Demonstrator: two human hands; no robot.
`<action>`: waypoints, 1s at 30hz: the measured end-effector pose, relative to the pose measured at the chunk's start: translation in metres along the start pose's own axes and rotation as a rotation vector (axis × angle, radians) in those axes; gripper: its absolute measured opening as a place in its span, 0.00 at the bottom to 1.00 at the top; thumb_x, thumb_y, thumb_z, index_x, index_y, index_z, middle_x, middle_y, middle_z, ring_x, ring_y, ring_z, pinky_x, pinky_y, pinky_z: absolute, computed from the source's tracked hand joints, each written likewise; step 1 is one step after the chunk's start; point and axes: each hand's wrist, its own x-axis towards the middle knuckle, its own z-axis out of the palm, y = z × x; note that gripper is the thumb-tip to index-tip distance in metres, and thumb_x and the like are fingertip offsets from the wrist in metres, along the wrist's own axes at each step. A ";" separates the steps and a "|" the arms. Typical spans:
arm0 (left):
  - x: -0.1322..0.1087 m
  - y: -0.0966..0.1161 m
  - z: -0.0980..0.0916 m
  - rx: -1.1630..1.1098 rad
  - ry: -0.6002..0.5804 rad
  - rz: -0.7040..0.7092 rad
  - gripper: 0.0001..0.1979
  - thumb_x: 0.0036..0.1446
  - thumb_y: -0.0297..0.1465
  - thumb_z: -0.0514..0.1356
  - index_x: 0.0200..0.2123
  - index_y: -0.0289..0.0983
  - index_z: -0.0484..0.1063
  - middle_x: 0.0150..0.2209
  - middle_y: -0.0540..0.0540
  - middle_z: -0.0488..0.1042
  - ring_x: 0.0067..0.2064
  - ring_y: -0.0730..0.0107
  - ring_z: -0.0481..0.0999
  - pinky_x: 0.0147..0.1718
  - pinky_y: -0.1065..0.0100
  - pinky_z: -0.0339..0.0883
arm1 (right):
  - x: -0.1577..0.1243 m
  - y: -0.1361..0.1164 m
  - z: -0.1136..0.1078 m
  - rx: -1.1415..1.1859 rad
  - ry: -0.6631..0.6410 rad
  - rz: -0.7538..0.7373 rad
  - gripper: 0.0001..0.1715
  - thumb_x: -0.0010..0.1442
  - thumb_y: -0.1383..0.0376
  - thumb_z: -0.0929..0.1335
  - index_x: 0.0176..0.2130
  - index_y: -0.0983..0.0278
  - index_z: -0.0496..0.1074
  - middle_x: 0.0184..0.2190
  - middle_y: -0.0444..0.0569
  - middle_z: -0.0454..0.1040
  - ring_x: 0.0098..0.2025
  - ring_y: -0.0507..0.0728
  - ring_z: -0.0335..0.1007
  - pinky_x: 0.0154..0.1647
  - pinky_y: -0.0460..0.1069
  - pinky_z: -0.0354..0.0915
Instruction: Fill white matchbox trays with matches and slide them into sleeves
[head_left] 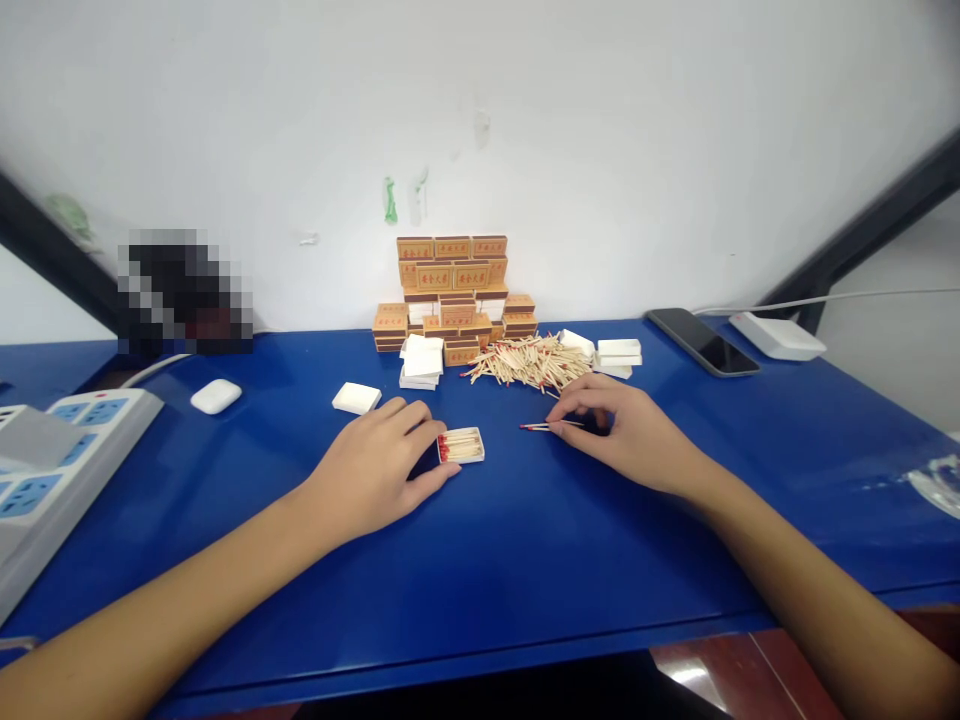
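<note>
My left hand (390, 460) grips the left end of a white matchbox tray (481, 446) between thumb and fingers. Matches (462, 444) lie in that tray, their red heads toward the hand. To the right, my right hand (622, 425) pinches a few matches (536, 427) just above or on the blue tabletop; their red heads point left. A big heap of loose matches (532, 360) lies behind the right hand. Stacked orange-brown matchboxes (457, 275) stand against the wall. White trays (422, 358) are piled in front of them, and a single white tray (357, 398) lies behind my left hand.
More white trays (619, 352) sit right of the heap. A phone (703, 340) and a white box-shaped device (778, 336) with a cable lie at the back right. A white earbud case (216, 397) and a power strip (124, 410) are on the left. The blue table's front edge (480, 668) is near.
</note>
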 end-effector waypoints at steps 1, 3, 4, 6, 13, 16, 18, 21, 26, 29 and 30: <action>0.000 0.000 0.001 -0.001 0.002 0.000 0.17 0.71 0.43 0.60 0.49 0.34 0.77 0.44 0.41 0.77 0.44 0.55 0.75 0.43 0.55 0.74 | -0.001 0.001 0.000 -0.007 -0.002 -0.006 0.08 0.65 0.58 0.71 0.37 0.55 0.82 0.40 0.50 0.78 0.38 0.59 0.69 0.33 0.54 0.64; 0.001 0.000 0.002 -0.003 0.002 0.000 0.17 0.71 0.43 0.60 0.49 0.34 0.77 0.44 0.42 0.77 0.44 0.55 0.75 0.43 0.55 0.74 | -0.002 0.003 0.000 -0.020 -0.003 -0.009 0.07 0.65 0.59 0.72 0.38 0.55 0.82 0.42 0.50 0.77 0.39 0.59 0.69 0.34 0.54 0.66; 0.001 -0.001 0.002 -0.004 0.001 0.001 0.17 0.71 0.43 0.60 0.49 0.34 0.77 0.44 0.42 0.77 0.44 0.55 0.75 0.43 0.55 0.74 | -0.002 0.003 0.000 -0.023 -0.005 -0.010 0.06 0.65 0.59 0.72 0.38 0.55 0.81 0.42 0.50 0.76 0.40 0.60 0.69 0.34 0.54 0.66; 0.002 0.000 0.003 -0.002 0.003 0.003 0.17 0.71 0.42 0.60 0.49 0.35 0.78 0.44 0.42 0.77 0.44 0.55 0.75 0.43 0.56 0.74 | -0.002 0.005 0.000 -0.024 -0.014 -0.023 0.05 0.65 0.59 0.72 0.39 0.55 0.81 0.43 0.51 0.75 0.42 0.60 0.69 0.36 0.55 0.68; 0.003 0.002 0.004 0.003 0.004 -0.006 0.17 0.70 0.43 0.61 0.49 0.35 0.78 0.44 0.42 0.77 0.44 0.56 0.76 0.43 0.57 0.73 | 0.001 -0.001 0.006 -0.063 -0.036 -0.123 0.06 0.67 0.61 0.71 0.37 0.56 0.80 0.44 0.51 0.76 0.49 0.63 0.70 0.50 0.59 0.68; 0.003 0.002 0.004 0.007 0.011 0.004 0.18 0.71 0.43 0.60 0.49 0.35 0.78 0.44 0.41 0.77 0.44 0.56 0.76 0.42 0.56 0.74 | 0.005 -0.007 0.011 -0.052 -0.047 -0.170 0.06 0.68 0.62 0.70 0.38 0.57 0.79 0.45 0.51 0.76 0.51 0.63 0.70 0.55 0.61 0.66; 0.004 0.003 0.004 0.011 0.017 0.003 0.18 0.71 0.44 0.59 0.49 0.35 0.78 0.44 0.41 0.77 0.43 0.56 0.76 0.41 0.56 0.74 | 0.007 -0.009 0.011 -0.035 -0.044 -0.176 0.07 0.69 0.62 0.70 0.37 0.57 0.79 0.45 0.51 0.76 0.51 0.63 0.70 0.56 0.61 0.65; 0.005 0.003 0.005 0.007 0.020 -0.001 0.18 0.71 0.44 0.59 0.48 0.35 0.78 0.43 0.41 0.77 0.43 0.56 0.76 0.41 0.57 0.74 | 0.008 -0.007 0.009 -0.015 -0.020 -0.147 0.08 0.69 0.60 0.70 0.37 0.57 0.78 0.45 0.51 0.77 0.52 0.63 0.70 0.56 0.62 0.66; 0.006 0.003 0.006 0.011 0.033 0.015 0.18 0.71 0.44 0.59 0.49 0.34 0.78 0.43 0.42 0.77 0.42 0.57 0.76 0.41 0.57 0.73 | 0.007 -0.002 0.007 -0.044 -0.049 -0.146 0.08 0.69 0.59 0.70 0.38 0.56 0.79 0.46 0.51 0.76 0.53 0.64 0.69 0.58 0.63 0.65; 0.005 0.003 0.006 0.015 0.036 0.012 0.18 0.71 0.43 0.59 0.49 0.34 0.78 0.43 0.41 0.77 0.42 0.57 0.76 0.41 0.57 0.73 | 0.008 0.003 0.004 -0.056 -0.033 -0.162 0.09 0.70 0.59 0.69 0.39 0.56 0.79 0.45 0.51 0.77 0.52 0.64 0.70 0.56 0.62 0.66; 0.005 0.003 0.006 0.012 0.033 0.009 0.18 0.71 0.43 0.59 0.49 0.35 0.78 0.43 0.41 0.77 0.42 0.57 0.76 0.41 0.57 0.73 | 0.008 0.005 0.001 -0.065 -0.002 -0.153 0.09 0.70 0.58 0.69 0.39 0.56 0.79 0.44 0.51 0.78 0.50 0.63 0.71 0.54 0.62 0.67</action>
